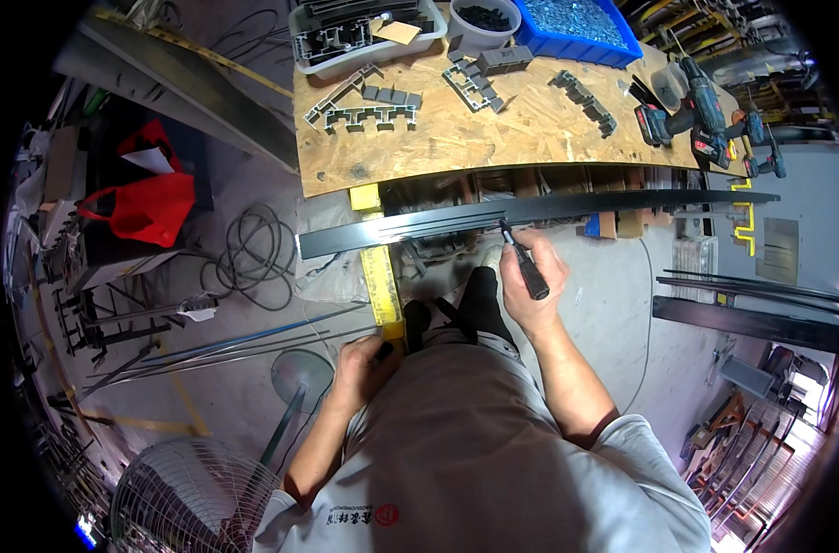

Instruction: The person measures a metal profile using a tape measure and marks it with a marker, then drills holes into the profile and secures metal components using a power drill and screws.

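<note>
A long black metal profile [346,238] with grooves along its face lies across in front of me, just below the workbench edge. It rests on a yellow support bar [380,286] near its left end. My right hand [541,267] is closed round a black marker pen [532,275], whose narrow tip meets the profile's lower edge near the middle. Low beside my waist, my left hand [359,373] is closed on a small black piece [384,351] that looks like a cap. The fingers hide most of that piece.
On the wooden workbench [364,166] lie cut profile pieces [371,118], a blue bin [580,32], a white tub [369,41] and cordless drills [705,97]. A fan [193,493] stands at lower left, near coiled cable [258,258]. More black profiles [751,318] stick out at right.
</note>
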`<state>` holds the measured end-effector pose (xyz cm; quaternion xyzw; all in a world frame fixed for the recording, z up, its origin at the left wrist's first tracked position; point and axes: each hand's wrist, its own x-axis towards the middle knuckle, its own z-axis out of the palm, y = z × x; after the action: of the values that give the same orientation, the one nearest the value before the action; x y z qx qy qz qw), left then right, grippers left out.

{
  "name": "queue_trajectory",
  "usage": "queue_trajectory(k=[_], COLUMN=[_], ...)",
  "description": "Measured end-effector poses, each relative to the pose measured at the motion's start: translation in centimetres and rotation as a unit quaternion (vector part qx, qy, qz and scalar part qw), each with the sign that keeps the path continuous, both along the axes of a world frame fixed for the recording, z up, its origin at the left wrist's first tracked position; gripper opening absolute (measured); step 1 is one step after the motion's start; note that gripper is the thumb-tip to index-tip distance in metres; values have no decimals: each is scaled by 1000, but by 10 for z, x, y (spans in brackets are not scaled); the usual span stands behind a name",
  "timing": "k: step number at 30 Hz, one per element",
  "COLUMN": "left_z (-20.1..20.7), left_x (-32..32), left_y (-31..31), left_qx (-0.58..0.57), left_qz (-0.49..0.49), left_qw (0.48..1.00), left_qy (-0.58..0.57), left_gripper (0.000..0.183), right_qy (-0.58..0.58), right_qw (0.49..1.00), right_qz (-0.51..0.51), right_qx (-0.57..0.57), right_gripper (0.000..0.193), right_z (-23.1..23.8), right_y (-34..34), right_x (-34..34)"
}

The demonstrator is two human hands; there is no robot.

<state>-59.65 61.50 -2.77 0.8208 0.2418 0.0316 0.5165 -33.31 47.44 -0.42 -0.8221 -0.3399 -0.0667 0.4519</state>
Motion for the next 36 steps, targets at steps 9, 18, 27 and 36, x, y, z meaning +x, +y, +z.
queue_trajectory(k=[9,18,27,36], left_z=[-1,2,-2,0], left_x=[0,0,-2,-1], left_y=[1,1,-1,-1], left_qx=[-3,2,22,23], left_qz=[-7,-6,-5,-4], left_qw=[1000,1000,1000,1000], left_qy=[6,3,6,19], left_gripper=[22,22,23,23], right_qy=[-10,-5,-12,2], right_qw=[1000,1000,1000,1000], right_qz=[11,11,19,-4], right_qx=[5,14,21,0], right_gripper=[18,20,21,21], right_z=[1,0,-1,0], right_y=[-2,0,-1,-8], right_x=[-1,-4,-4,0])
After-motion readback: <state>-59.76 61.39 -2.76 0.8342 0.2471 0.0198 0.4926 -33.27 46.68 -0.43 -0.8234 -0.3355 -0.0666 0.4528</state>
